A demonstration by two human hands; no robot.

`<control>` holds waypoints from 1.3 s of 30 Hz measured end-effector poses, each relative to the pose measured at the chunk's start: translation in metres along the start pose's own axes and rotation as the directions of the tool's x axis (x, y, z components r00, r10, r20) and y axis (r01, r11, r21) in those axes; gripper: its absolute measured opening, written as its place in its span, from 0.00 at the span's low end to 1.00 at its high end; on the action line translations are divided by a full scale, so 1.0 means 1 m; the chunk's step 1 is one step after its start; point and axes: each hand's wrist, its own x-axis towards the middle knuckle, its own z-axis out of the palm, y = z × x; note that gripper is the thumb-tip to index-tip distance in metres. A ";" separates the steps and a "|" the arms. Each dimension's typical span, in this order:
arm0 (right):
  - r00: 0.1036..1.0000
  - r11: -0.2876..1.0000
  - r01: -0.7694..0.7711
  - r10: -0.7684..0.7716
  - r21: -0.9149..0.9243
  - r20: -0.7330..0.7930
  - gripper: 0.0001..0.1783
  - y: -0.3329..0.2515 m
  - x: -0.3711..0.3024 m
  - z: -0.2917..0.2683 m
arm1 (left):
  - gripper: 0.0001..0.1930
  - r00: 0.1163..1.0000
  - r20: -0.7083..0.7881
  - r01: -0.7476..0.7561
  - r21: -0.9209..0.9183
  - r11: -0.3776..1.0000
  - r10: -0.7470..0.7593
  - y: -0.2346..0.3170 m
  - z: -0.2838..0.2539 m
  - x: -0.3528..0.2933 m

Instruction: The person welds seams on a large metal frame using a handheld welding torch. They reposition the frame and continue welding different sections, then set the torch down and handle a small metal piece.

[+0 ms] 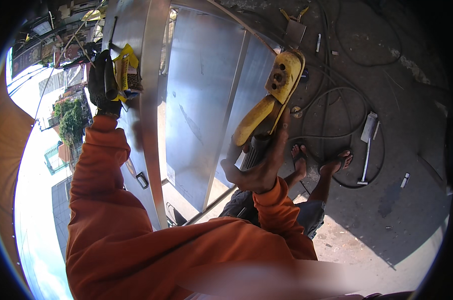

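Presumably steadiness helped: the right hand (260,177) clamped the yellow tool (286,82); the left hand's grip (101,82), beside the metal panel (132,22) edge, was unclear.

Along the frame's far left, a tan sheet (9,135); nearer in, a leafy green tree (71,121). At right, on grey ground (416,145), a long-stemmed metal piece (368,150); lower, a small pale object (405,180).

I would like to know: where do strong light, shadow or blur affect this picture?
Head view: sky washed out at left; head view: pale sheen on the metal panel; head view: sharp shadow edge across the floor at lower right; head view: pale blurred patch near the bottom.
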 end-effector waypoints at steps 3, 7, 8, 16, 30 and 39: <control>0.999 0.997 0.028 -0.030 0.071 0.027 0.73 0.000 0.001 -0.001 | 0.18 0.993 0.037 -0.117 0.099 0.988 0.114 -0.001 0.000 -0.001; 0.981 0.974 0.193 -0.192 -0.122 0.020 0.73 -0.002 0.005 -0.005 | 0.18 0.992 -0.001 0.125 -0.042 0.991 -0.125 0.005 -0.001 -0.003; 0.982 0.976 0.187 -0.186 -0.115 0.017 0.73 -0.002 0.005 -0.005 | 0.18 0.997 0.012 0.076 -0.045 0.996 -0.075 0.006 -0.001 -0.003; 0.995 0.993 0.101 -0.101 -0.052 0.014 0.72 -0.001 0.001 -0.006 | 0.18 0.999 0.038 0.038 -0.008 0.999 -0.038 0.009 -0.003 -0.001; 0.996 0.994 -0.091 0.091 0.052 0.013 0.73 0.003 -0.008 -0.003 | 0.20 0.967 0.002 0.239 -0.355 0.904 -0.255 0.007 -0.001 -0.004; 0.997 0.996 0.080 -0.080 -0.046 0.000 0.73 0.002 -0.006 -0.007 | 0.20 0.992 0.010 0.125 -0.256 0.958 -0.127 0.010 -0.004 -0.004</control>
